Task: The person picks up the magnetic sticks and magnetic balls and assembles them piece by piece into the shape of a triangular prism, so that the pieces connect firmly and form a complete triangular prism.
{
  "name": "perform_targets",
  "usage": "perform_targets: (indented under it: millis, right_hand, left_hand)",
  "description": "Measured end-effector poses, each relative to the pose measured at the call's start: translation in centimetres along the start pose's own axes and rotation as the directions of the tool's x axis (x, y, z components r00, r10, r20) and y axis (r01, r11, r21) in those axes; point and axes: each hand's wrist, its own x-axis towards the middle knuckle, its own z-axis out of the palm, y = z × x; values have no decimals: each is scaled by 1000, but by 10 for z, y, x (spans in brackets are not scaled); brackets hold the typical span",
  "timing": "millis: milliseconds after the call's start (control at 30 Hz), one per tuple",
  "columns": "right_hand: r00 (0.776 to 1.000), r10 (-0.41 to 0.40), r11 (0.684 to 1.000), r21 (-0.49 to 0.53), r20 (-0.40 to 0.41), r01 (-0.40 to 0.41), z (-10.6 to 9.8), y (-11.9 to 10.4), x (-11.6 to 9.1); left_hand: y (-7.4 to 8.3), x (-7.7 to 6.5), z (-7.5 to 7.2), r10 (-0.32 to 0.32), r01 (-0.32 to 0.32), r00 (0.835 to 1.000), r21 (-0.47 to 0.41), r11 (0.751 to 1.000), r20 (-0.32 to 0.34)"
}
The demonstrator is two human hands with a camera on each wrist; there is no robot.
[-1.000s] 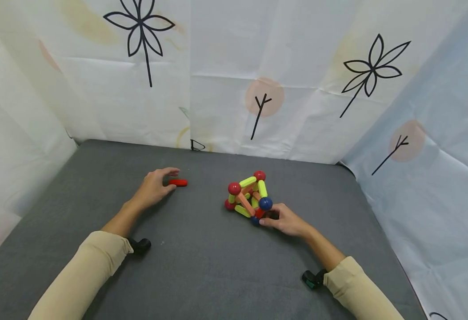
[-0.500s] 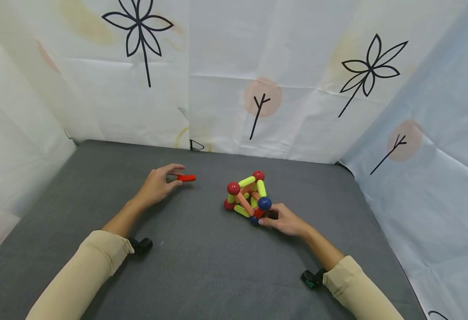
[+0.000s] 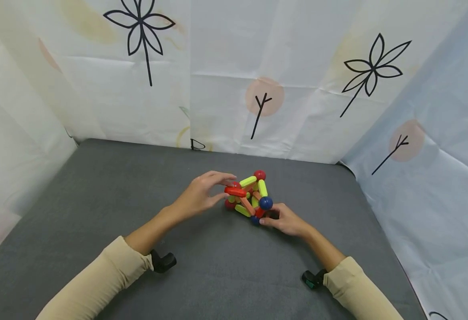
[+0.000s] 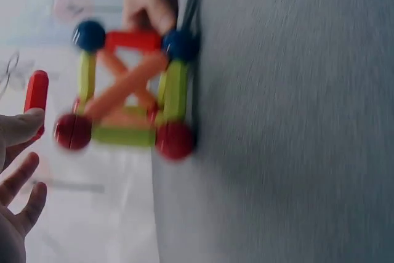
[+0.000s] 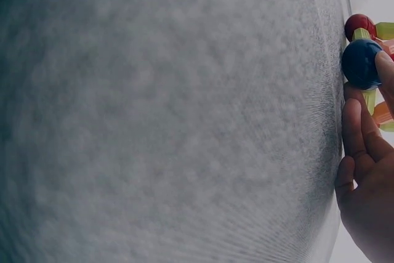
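Note:
A toy frame of magnetic building rods and balls (image 3: 248, 181) stands on the grey table. Its lime and orange rods join red and blue balls, with a red rod between the two blue balls (image 4: 90, 36) nearest the right hand. My left hand (image 3: 194, 196) pinches a loose red magnetic building rod (image 3: 235, 191) between thumb and fingers. In the head view this rod overlaps the upper left red ball; the left wrist view shows it apart from the frame. At the frame's lower right corner, my right hand (image 3: 287, 221) grips its red rod, thumb by the lower blue ball (image 5: 362, 64).
The grey cloth-covered table (image 3: 226, 275) stretches around the frame. White patterned curtains (image 3: 298, 49) hang along its back and sides. A dark wrist camera (image 3: 163, 262) sits on the left wrist, and another camera (image 3: 313, 279) on the right.
My left hand has carried the red magnetic building rod rightward from the table's left part up to the toy frame. The right hand and the frame have stayed in place.

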Motion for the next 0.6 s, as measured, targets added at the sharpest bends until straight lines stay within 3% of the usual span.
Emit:
perform_targets:
  millis: [133, 267, 600]
  right_hand:
    - [1000, 5, 1000, 6, 0, -5, 0, 1, 0]
    - [1000, 5, 1000, 16, 2, -5, 2, 3, 0]
    - [1000, 18, 999, 31, 6, -18, 2, 0, 1]
  left_hand:
    - [12, 6, 18, 31, -34, 998, 57, 998, 53]
    - [14, 13, 29, 40, -48, 996, 94, 994, 80]
    - [8, 21, 36, 12, -24, 994, 108, 994, 105]
